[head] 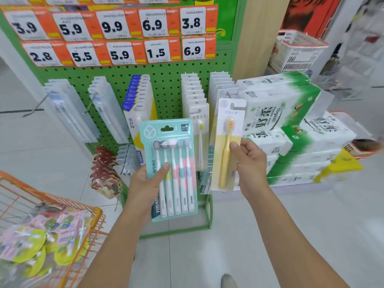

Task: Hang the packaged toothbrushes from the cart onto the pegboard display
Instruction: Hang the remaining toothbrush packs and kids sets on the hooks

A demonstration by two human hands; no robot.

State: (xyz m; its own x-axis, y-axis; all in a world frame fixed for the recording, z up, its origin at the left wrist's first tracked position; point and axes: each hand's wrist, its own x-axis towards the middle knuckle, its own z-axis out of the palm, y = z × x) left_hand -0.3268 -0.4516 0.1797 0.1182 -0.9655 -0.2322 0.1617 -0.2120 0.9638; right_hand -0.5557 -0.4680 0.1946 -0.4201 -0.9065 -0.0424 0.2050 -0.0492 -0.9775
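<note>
While right hand pinches yellow pack and left hand grips 5-pack, hole above fingers may miss peg.

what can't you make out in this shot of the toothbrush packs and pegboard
Head view only:
- Small print on the price tags: too small and blurred; only the big numbers read.
- Lower peg rows on the pegboard: hidden behind the five-brush pack in the left hand and the yellow single-brush pack in the right hand.
- Orange cart contents: cut off by the left and bottom edges, blurred.
</note>
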